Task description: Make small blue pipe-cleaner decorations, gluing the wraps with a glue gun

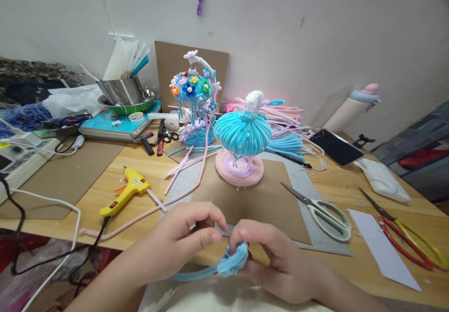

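My right hand (271, 258) is closed on a light-blue pipe cleaner (234, 259), pinching its coiled, fuzzy end between thumb and fingers. The pipe cleaner's long tail runs left beneath my left wrist. My left hand (191, 230) hovers just left of the coil, fingers curved and thumb apart from them, with nothing visible in its grasp. Beyond both hands stands a blue pleated dome lamp-like ornament (242, 132) with a white top, on a round pink base (239, 178). Behind it to the left is a jellyfish-like ornament (191, 87) covered with small coloured flowers.
A yellow glue gun (126, 190) lies left, its cord trailing off the table edge. Green-handled scissors (326, 216) and red-and-yellow-handled scissors (403, 232) lie right, with a white card (382, 249) between. Pink pipe cleaners (277, 115), a phone (336, 147) and a bottle (351, 108) are farther back.
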Available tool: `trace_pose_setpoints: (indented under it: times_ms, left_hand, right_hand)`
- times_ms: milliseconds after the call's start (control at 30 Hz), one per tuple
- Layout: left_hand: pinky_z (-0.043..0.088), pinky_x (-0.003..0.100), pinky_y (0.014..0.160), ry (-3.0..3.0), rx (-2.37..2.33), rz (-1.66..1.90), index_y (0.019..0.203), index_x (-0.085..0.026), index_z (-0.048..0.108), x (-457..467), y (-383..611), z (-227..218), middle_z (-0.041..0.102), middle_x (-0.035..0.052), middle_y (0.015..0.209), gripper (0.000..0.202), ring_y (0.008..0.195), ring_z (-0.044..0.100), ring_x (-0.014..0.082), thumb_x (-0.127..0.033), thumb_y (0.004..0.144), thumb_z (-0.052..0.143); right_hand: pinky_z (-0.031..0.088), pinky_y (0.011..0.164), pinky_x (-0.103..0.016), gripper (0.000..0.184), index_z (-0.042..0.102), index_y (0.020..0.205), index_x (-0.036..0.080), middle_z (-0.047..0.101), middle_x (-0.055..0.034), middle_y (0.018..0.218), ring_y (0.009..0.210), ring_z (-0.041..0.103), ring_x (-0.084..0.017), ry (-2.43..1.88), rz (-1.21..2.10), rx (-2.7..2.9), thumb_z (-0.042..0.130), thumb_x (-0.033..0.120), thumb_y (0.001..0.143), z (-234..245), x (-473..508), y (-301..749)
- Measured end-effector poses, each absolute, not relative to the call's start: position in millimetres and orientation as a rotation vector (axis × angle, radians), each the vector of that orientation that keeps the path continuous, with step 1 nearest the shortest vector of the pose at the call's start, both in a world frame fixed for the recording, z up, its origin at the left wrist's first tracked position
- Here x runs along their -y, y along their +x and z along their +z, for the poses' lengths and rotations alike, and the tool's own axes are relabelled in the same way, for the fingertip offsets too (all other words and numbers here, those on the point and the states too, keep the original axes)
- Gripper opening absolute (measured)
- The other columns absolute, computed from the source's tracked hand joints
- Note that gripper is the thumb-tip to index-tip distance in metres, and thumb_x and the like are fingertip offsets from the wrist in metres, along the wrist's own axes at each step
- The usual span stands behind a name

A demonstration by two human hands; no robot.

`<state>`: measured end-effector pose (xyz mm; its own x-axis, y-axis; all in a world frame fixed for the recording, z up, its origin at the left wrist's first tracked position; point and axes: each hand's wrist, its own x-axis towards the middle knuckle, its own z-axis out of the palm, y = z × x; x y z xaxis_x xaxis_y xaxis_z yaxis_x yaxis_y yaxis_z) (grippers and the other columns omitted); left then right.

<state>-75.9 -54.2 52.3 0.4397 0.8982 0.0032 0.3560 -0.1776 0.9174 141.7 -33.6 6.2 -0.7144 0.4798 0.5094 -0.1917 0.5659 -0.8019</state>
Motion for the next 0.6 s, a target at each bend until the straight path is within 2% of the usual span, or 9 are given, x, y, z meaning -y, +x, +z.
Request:
trace_pose_setpoints:
  times_ms: [100, 233, 367, 500, 600]
  left_hand:
    - [0.037, 0.021, 0.060, 1.846, -1.052, 0.633, 0.090, -0.022, 0.068, 54.2, -78.4, 54.7, 0.057, -0.0018, 0.071, 0.014, 0.066, 0.050, 0.0122, -0.030, 0.084, 0.058]
    - [0.039, 0.021, 0.065, 1.900, -1.034, 0.590, 0.083, -0.021, 0.067, 53.5, -80.3, 57.8, 0.059, -0.0006, 0.075, 0.010, 0.070, 0.054, 0.0121, -0.026, 0.084, 0.058]
    - [0.038, 0.022, 0.064, 1.840, -1.014, 0.652, 0.073, -0.019, 0.063, 54.0, -81.9, 57.3, 0.052, -0.0018, 0.069, 0.014, 0.068, 0.050, 0.0120, -0.025, 0.084, 0.058]
    - [0.041, 0.025, 0.069, 1.452, -0.888, 0.850, 0.073, -0.018, 0.060, 55.2, -80.4, 50.1, 0.052, 0.0017, 0.084, 0.018, 0.074, 0.050, 0.0124, -0.031, 0.084, 0.058]
    - [0.042, 0.022, 0.062, 1.140, -0.745, 0.934, 0.074, -0.016, 0.059, 56.5, -76.5, 44.4, 0.056, 0.0043, 0.097, 0.017, 0.066, 0.052, 0.0080, -0.030, 0.083, 0.062]
  right_hand:
    - [0.049, 0.070, -0.027, 0.062, 0.032, 0.133, 0.031, 0.057, -0.0031, 0.095, 0.078, 0.056, -0.013, -0.230, 1.216, 2.037, 0.051, 0.001, 0.082, 5.9, 34.0, 141.6]
    - [0.050, 0.071, -0.027, 0.060, 0.029, 0.134, 0.033, 0.056, -0.0036, 0.096, 0.081, 0.057, -0.013, -0.212, 1.245, 2.005, 0.050, 0.005, 0.085, 4.3, 34.9, 141.7]
    - [0.051, 0.073, -0.028, 0.059, 0.025, 0.136, 0.032, 0.055, -0.0040, 0.097, 0.083, 0.057, -0.013, -0.203, 1.226, 1.972, 0.050, 0.009, 0.088, 3.8, 34.5, 141.5]
    - [0.051, 0.072, -0.027, 0.056, 0.026, 0.136, 0.034, 0.057, -0.0034, 0.097, 0.082, 0.058, -0.012, -0.218, 1.197, 2.017, 0.047, 0.010, 0.090, 5.5, 34.4, 141.2]
    - [0.051, 0.071, -0.027, 0.054, 0.030, 0.135, 0.031, 0.059, -0.0038, 0.096, 0.081, 0.058, -0.013, -0.229, 1.200, 2.033, 0.047, 0.009, 0.088, 6.1, 35.0, 140.7]
